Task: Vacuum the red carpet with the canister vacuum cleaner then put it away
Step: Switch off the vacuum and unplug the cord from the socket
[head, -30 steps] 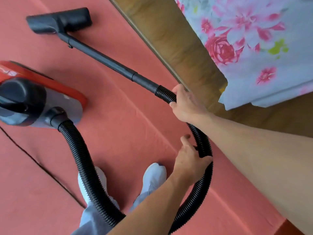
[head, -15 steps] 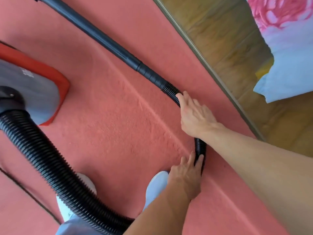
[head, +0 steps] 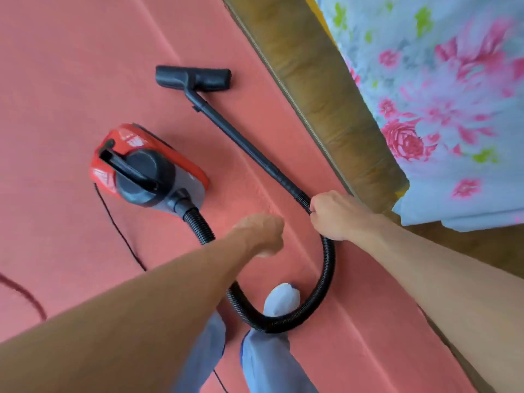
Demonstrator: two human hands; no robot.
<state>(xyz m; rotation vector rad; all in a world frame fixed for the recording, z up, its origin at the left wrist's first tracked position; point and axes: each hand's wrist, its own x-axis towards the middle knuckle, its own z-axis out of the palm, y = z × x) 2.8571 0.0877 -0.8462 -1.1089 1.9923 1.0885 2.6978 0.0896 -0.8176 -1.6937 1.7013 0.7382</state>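
Observation:
A red and grey canister vacuum (head: 147, 168) sits on the red carpet (head: 71, 80) at centre left. Its black ribbed hose (head: 326, 268) loops from the canister round my foot and up to the black wand (head: 243, 143). The wand lies flat and ends in a black floor head (head: 194, 78). My right hand (head: 336, 214) grips the hose where it joins the wand. My left hand (head: 262, 234) hovers above the carpet with curled fingers and holds nothing; it is blurred.
A wooden bed frame (head: 320, 89) runs diagonally along the carpet's right edge, with a floral sheet (head: 442, 103) hanging over it. A thin black power cord (head: 119, 231) trails left of the canister. My foot in a white sock (head: 282, 302) stands inside the hose loop.
My left hand has let go of the hose and lifted away toward the canister. The view has pulled back, so the whole vacuum and floor head show. My right hand keeps its grip.

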